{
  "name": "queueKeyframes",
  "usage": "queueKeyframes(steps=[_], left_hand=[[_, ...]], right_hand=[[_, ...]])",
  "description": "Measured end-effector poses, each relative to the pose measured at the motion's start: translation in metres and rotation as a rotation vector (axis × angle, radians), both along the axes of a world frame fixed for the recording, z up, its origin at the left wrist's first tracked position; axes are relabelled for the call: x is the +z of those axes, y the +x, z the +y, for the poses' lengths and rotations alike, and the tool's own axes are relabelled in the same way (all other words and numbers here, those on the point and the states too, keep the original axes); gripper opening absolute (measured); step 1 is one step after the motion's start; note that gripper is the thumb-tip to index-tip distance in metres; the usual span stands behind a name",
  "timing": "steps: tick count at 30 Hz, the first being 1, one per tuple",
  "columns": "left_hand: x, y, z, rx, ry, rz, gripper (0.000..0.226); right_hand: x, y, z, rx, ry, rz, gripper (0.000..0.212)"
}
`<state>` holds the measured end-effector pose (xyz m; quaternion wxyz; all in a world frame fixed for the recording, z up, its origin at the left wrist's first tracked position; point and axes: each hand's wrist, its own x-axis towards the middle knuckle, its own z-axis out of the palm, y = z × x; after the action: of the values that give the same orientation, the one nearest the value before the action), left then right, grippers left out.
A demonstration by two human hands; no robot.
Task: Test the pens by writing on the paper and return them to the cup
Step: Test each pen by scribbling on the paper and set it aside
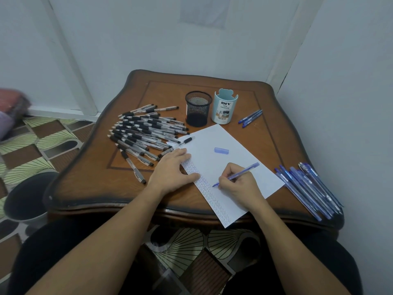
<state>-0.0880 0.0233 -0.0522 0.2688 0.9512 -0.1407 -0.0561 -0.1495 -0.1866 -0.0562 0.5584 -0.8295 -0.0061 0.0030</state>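
A white sheet of paper lies slantwise on the wooden table, with rows of small blue marks down its left side. My right hand grips a blue pen, its tip touching the paper. My left hand rests flat on the sheet's left edge. The pen's blue cap lies on the paper. A black mesh cup and a light blue organizer cup stand behind the sheet.
Several black-grip pens are heaped left of the paper. Several blue pens lie at the table's right edge, and a few more blue pens beside the light blue cup. A dark bin stands on the floor at left.
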Motion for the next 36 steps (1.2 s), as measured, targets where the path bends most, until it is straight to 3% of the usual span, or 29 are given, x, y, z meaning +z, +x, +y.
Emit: queueKeyframes(steps=[36], left_hand=[[0.0025, -0.0014, -0.0004, 0.006, 0.004, 0.004, 0.075]], right_hand=[[0.0049, -0.0027, -0.0005, 0.002, -0.027, -0.010, 0.018]])
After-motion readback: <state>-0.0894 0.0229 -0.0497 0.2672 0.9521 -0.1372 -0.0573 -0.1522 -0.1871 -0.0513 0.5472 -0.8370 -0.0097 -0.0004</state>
